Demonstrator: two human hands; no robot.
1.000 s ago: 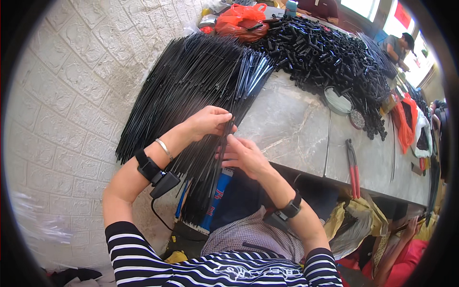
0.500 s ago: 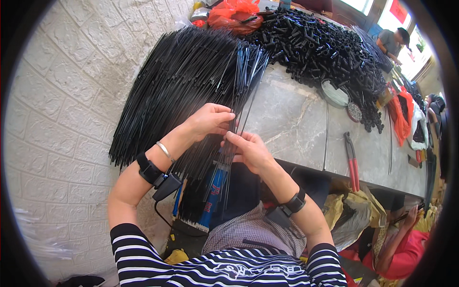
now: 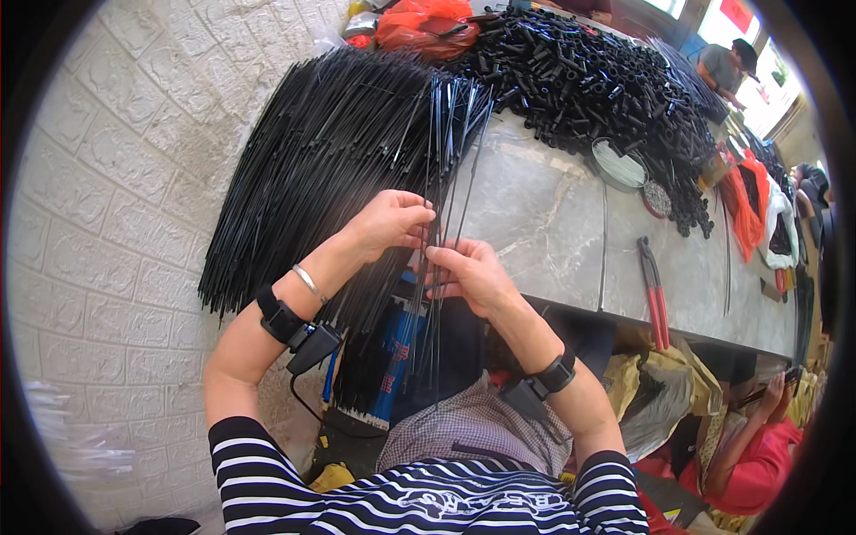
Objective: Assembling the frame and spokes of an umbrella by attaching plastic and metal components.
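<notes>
A thick heap of long, thin black rods (image 3: 303,169) lies along the left end of the table. By its right edge, several thin black rods (image 3: 465,192) run between my two hands, fanned out slightly toward the far side. My left hand (image 3: 392,223) pinches them with thumb and fingertips. Just below and to the right, my right hand (image 3: 473,275) is also closed on the rods, thumb against the fingers. Their lower ends hang past the table edge over my lap. The fingertips partly hide how many rods each hand grips.
Short black tubes (image 3: 571,76) are piled at the back, beside a red plastic bag (image 3: 423,31). A round clear container (image 3: 620,165), a small bowl (image 3: 657,200) and red-handled cutters (image 3: 655,299) sit to the right. A white brick-patterned wall (image 3: 116,232) bounds the left. Other people are at the right.
My hands stay nearly in place, still on the rods. The held rods' far ends have shifted slightly left, and the whole view has shifted a little.
</notes>
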